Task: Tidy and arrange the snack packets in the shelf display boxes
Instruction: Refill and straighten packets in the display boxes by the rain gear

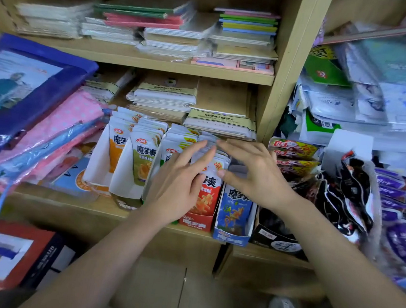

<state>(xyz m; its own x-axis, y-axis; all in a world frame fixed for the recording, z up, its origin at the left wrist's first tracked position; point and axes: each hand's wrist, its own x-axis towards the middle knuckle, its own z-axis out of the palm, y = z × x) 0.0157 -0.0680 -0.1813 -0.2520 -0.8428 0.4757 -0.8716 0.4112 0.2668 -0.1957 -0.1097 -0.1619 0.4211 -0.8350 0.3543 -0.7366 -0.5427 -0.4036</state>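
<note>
Red-box packets being squared up

Both hands work the red packets [210, 184] standing in the red display box [196, 224] on the shelf [87, 207]. Left hand [177, 188] lies flat on the stack w/ fingers spread, gripping nothing; right hand [252, 171] is loosely curled over the tops. Next, prob.: press the packets level, then do the blue box [232, 237] alongside.

"魔芋爽" on the white snack packets [144, 158] and blue packet [235, 206]; "10%" on red-topped packets [294, 147].
</note>
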